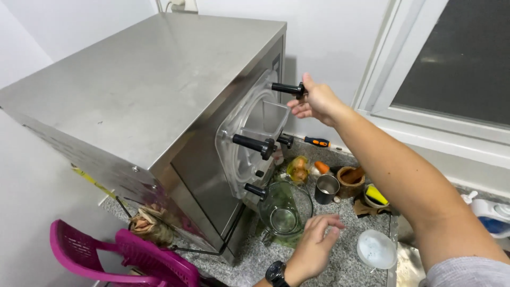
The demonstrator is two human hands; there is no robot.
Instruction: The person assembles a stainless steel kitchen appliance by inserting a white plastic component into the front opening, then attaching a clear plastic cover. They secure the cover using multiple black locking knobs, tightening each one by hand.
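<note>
The right hand [314, 101], arm stretched toward upper centre, pinches a black knob [289, 89] on the steel machine's [133, 95] clear door [249, 133]; the left hand [313, 245], fingers loosely spread, hovers beside a glass pitcher [286, 212] at lower centre.

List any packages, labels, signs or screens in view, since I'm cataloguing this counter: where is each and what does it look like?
Label: small dark rectangle, top of the machine's front, beside the knob the right hand touches.
No packages, signs or screens show.

The pink chair [122, 255] (lower left) runs off the bottom edge.
</note>
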